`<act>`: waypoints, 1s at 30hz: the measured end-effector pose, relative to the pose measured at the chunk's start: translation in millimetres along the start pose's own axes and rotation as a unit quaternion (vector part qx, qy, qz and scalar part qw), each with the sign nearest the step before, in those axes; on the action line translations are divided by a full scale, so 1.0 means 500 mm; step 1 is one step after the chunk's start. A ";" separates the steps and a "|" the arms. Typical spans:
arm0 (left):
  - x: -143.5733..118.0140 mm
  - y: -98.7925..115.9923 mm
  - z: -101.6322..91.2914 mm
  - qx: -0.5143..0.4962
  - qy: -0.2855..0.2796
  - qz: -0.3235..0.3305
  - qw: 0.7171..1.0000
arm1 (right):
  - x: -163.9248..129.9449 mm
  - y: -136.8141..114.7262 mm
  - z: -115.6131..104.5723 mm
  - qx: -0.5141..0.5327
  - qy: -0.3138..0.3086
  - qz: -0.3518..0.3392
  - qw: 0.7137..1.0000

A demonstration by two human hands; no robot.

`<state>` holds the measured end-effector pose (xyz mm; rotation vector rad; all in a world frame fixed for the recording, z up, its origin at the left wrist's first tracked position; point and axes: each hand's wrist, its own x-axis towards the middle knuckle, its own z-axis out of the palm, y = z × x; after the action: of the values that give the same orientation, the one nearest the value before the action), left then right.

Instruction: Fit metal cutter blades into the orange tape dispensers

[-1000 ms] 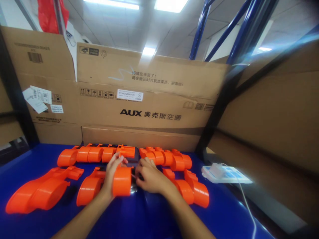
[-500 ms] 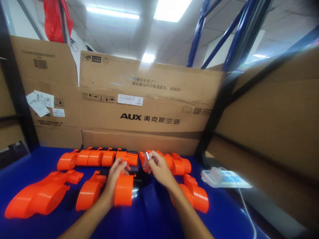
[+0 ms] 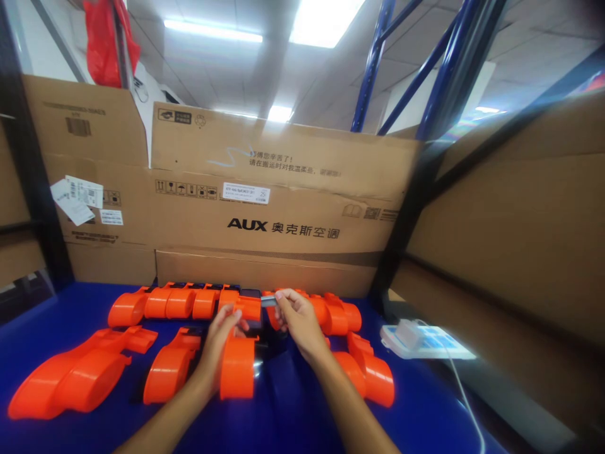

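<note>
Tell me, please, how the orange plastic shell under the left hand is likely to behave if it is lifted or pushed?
The orange plastic shell looks like a stiff moulded part, so it should keep its shape in the left hand. It appears hollow, so probably light for its size. Its glossy skin and rounded end suggest it may slide or rock on the smooth blue table.

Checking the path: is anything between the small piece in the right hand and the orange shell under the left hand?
Nothing visible: the small grey piece in the right hand hangs just above the orange shell steadied by the left hand.
</note>
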<state>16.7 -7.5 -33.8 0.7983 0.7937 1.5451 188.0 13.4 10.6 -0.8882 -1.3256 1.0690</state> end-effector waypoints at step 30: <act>-0.006 0.008 0.012 0.018 0.000 0.032 0.999 | -0.006 0.003 -0.006 0.051 -0.071 -0.004 0.996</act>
<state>20.0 -10.4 -27.3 0.8574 0.8040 1.5916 191.3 11.4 8.3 -0.7415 -1.3762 1.2007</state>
